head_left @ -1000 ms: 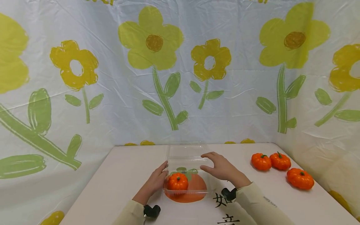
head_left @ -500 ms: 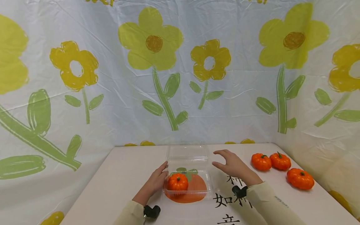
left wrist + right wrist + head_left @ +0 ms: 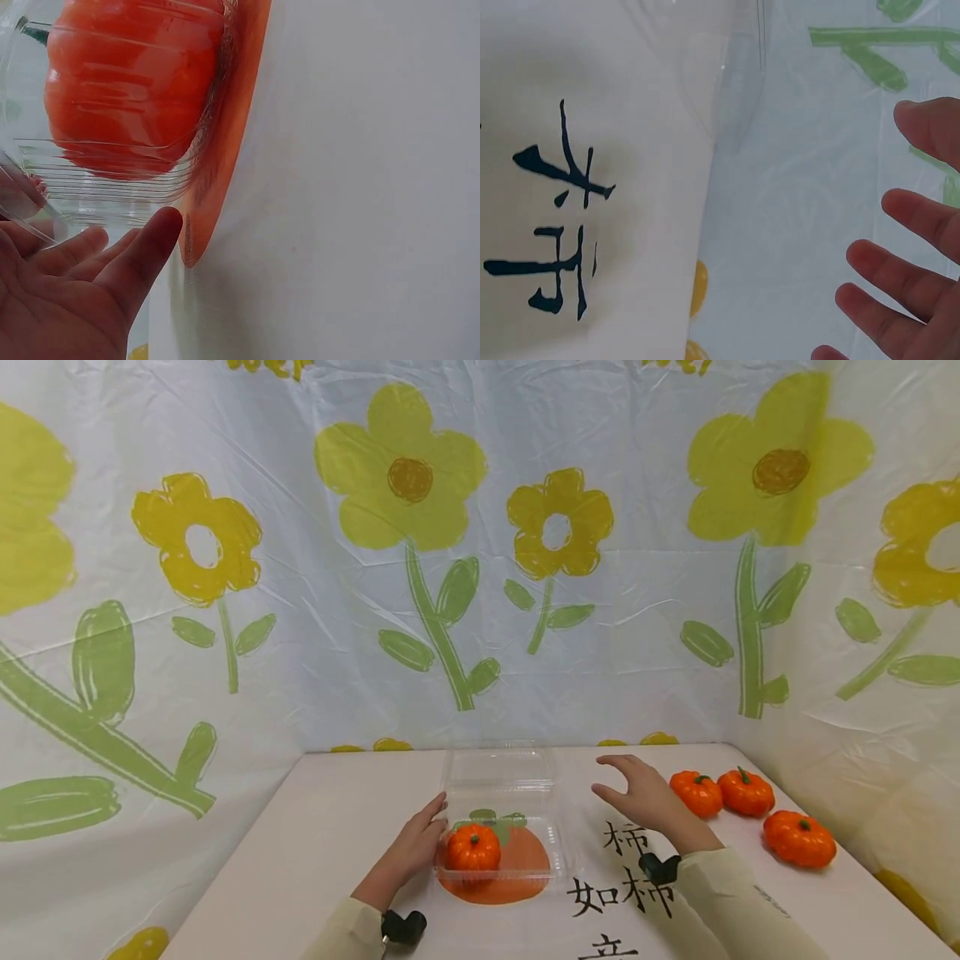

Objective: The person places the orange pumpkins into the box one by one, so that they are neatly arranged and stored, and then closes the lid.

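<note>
A clear plastic clamshell box stands with its lid tipped back, and a small orange pumpkin sits in its left side. My left hand rests against the box's left wall with fingers extended. In the left wrist view, its fingertips lie right at the ridged plastic beside the pumpkin. To the right of the box my right hand is raised above the table, holding nothing. Its fingers are spread and loosely bent in the right wrist view.
Three more orange pumpkins, a left one, a middle one and a front one, lie at the table's right. The white tabletop bears a printed orange fruit and black characters. A flowered curtain hangs behind and along the sides.
My right hand has moved right, away from the box and toward the loose pumpkins. The left hand, the box and the pumpkin inside have stayed in place.
</note>
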A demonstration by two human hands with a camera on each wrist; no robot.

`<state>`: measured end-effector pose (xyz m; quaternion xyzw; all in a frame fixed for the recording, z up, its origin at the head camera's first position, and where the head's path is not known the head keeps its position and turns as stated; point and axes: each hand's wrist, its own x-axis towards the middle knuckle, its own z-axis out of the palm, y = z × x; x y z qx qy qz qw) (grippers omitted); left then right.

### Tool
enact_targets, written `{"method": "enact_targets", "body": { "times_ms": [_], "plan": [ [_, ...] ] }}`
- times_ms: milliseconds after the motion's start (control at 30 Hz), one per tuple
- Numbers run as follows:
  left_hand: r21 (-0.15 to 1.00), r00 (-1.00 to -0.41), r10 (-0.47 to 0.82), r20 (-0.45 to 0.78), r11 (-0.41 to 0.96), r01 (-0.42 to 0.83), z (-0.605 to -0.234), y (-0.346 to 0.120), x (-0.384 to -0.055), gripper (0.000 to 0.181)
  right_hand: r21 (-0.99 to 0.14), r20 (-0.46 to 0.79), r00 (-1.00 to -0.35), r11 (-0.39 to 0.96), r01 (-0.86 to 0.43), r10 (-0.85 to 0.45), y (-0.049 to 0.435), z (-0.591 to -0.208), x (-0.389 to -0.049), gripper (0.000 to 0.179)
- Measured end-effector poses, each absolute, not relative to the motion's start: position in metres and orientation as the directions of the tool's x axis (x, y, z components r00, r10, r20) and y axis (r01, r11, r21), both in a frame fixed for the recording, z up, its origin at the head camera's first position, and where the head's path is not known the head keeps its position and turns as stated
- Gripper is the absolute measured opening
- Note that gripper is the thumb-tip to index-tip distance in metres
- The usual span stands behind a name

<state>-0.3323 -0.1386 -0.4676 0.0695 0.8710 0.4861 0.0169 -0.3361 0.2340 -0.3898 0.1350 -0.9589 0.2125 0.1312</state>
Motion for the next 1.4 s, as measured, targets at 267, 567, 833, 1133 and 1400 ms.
{"method": "enact_targets", "body": {
  "times_ms": [267, 567, 833, 1133, 1400],
  "plan": [
    [0.848, -0.987, 0.151, 0.055, 0.514, 0.126, -0.47, -0.14, -0.33, 0.053, -0.393, 0.349, -0.924, 0.871, -0.294, -0.154, 0.253, -0.395, -0.341, 0.055],
    [0.841, -0.98, 0.181, 0.084, 0.514, 0.167, -0.466, -0.14, -0.328, 0.053, -0.406, 0.349, -0.933, 0.883, -0.237, -0.09, 0.279, -0.401, -0.347, 0.058],
    [0.85, -0.984, 0.169, 0.061, 0.508, 0.139, -0.466, -0.139, -0.327, 0.053, -0.429, 0.356, -0.933, 0.879, -0.207, -0.046, 0.295, -0.402, -0.347, 0.057],
    [0.846, -0.985, 0.162, 0.055, 0.516, 0.132, -0.466, -0.138, -0.329, 0.054, -0.449, 0.337, -0.941, 0.883, -0.137, 0.026, 0.312, -0.408, -0.352, 0.06],
    [0.855, -0.987, 0.154, 0.045, 0.505, 0.118, -0.466, -0.138, -0.329, 0.054, -0.489, 0.279, -0.957, 0.869, -0.071, 0.079, 0.323, -0.411, -0.352, 0.066]
  ]
}}
